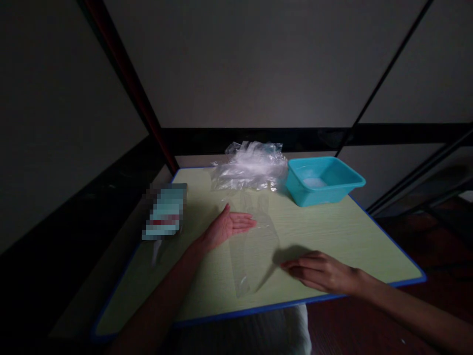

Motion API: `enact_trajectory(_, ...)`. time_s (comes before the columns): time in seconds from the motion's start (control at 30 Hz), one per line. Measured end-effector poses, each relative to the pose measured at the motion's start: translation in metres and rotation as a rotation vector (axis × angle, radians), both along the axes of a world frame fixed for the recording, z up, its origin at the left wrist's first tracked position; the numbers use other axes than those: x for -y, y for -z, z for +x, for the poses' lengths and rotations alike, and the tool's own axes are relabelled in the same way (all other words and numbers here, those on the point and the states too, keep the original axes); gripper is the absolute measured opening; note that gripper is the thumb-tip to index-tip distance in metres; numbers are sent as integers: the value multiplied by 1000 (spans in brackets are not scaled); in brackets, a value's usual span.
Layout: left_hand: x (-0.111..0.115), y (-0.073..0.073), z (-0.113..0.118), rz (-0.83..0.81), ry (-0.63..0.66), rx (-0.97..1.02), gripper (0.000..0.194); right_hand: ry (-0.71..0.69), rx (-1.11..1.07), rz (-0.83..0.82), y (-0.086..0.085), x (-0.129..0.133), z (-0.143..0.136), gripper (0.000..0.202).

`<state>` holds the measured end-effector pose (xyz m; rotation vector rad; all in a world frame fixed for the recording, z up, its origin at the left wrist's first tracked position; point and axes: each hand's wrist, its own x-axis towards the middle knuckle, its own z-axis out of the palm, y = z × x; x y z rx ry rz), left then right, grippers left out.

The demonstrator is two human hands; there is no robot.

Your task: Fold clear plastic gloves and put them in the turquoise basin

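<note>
A thin clear plastic piece (254, 251), shaped like a disposable glove with finger-like tabs at its far end, lies flat in the middle of the table. My left hand (231, 226) rests on its upper left part, palm turned sideways, fingers stretched out and thumb raised. Close to the plastic's right edge, my right hand (320, 271) has its fingers pressed together in a pinch. Whether the plastic's edge is between those fingertips cannot be made out. A dark shadow lies beside them.
Crumpled clear plastic (253, 165) is heaped at the back of the pale, blue-edged table (199, 301). To its right stands a turquoise basin (314, 197) with something white inside. A blurred-out light green packet (166, 212) lies at the left edge. Panelled walls rise behind.
</note>
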<state>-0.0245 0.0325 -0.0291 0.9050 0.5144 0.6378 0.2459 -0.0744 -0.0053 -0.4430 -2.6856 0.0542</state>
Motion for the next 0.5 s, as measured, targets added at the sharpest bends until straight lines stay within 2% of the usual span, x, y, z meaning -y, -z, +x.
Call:
enact_trajectory(0.2, 1, -2, 1, -21, -13, 9, 68, 20, -9, 40, 3, 4, -3, 23)
enact_trajectory(0.33, 1, -2, 2, -20, -8, 0, 68, -26, -22, 48, 5, -2, -7, 24)
enact_trajectory(0.5, 2, -2, 1, -2, -9, -3, 67, -20, 27, -102, -2, -12, -14, 24)
